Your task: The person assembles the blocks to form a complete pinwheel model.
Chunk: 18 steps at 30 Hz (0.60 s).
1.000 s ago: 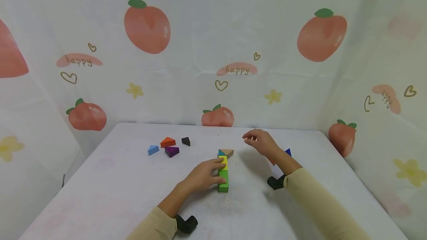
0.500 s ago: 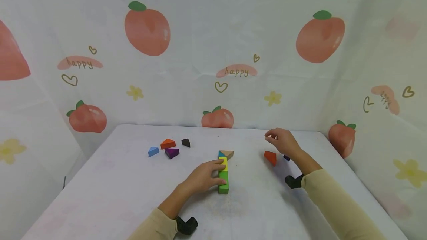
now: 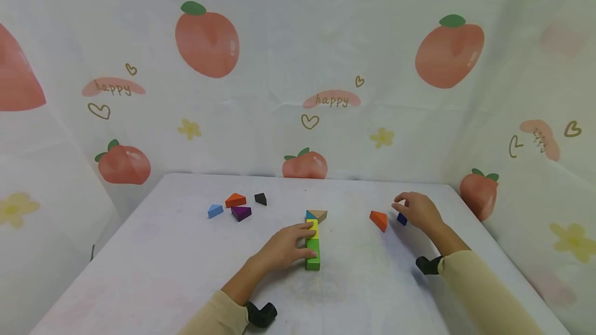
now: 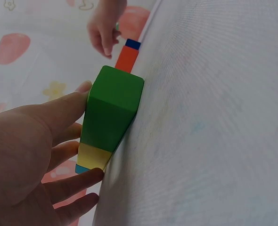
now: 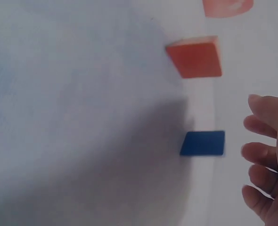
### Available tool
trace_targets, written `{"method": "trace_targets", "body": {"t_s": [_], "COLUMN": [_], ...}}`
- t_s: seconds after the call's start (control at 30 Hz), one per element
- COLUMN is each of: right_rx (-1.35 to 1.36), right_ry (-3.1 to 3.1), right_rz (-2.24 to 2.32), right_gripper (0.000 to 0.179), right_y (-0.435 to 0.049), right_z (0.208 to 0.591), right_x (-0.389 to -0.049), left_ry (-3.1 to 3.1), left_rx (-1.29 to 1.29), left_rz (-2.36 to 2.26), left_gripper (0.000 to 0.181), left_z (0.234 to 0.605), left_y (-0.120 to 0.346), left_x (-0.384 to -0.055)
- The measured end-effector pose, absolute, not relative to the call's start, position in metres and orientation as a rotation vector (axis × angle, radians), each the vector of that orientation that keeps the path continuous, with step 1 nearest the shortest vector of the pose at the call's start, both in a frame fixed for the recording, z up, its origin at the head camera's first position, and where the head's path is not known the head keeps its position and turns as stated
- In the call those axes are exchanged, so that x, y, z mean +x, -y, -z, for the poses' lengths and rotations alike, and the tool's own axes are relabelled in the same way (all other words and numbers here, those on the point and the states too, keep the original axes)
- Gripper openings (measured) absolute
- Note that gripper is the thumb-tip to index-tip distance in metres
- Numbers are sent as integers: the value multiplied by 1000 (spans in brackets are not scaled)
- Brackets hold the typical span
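**A:** What is the left hand doing?

**B:** The left hand (image 3: pixel 285 246) rests against a row of blocks lying flat near the middle of the bench (image 3: pixel 139 273). Its fingers (image 4: pixel 66 106) are nearly straight and pressed along the side of the green block (image 3: pixel 313 254), the block nearest the person. The yellow block (image 3: pixel 313 228) touches the green one on its far side, and the fingertips reach it too.

**A:** Does the row go on?

**B:** Yes. Beyond the yellow block sit a small teal block (image 3: pixel 309 215) and a tan triangular block (image 3: pixel 319 215), touching each other at the row's far end.

**A:** And the right hand?

**B:** The right hand (image 3: pixel 418 211) hovers near the bench's far right corner. Its fingers (image 5: pixel 261 153) are loosely curled and apart, holding nothing. Just beside the fingertips lies a small dark blue block (image 3: pixel 402 218); I cannot tell whether they touch it. An orange-red wedge (image 3: pixel 379 219) lies just left of it, apart from the hand.

**A:** Anything else on the bench?

**B:** Toward the far left edge there is a loose cluster: a light blue wedge (image 3: pixel 214 211), an orange wedge (image 3: pixel 235 200), a purple block (image 3: pixel 241 213) and a black wedge (image 3: pixel 261 199). Both arms wear beige sleeves (image 3: pixel 484 293). Behind the bench hangs a white cloth printed with peaches (image 3: pixel 207 40).
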State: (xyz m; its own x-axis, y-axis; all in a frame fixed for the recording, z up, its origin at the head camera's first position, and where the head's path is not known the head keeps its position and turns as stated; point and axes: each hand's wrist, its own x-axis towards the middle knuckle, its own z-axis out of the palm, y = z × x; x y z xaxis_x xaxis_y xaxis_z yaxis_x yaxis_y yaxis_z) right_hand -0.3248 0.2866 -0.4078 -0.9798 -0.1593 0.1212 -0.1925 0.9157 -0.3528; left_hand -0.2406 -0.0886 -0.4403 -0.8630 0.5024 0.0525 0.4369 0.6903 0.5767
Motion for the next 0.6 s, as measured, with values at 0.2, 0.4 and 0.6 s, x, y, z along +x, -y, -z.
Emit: {"method": "trace_targets", "body": {"t_s": [0.2,0.4,0.6], "right_rx": [216,180,186], "right_ry": [3064,3114,3115], "right_rz": [-521,-493,-501], "right_gripper": [30,31,28], "right_y": [-295,-301,-300], "right_z": [415,422,427], "right_x": [-321,-320,-323], "left_ry": [-2789,-2787,-2794], "left_rx": [771,772,768], "left_rz": [-906,-909,-896], "left_gripper": [58,57,58], "left_z": [440,440,442], "left_y": [89,88,88], "left_x": [-240,-240,-241]}}
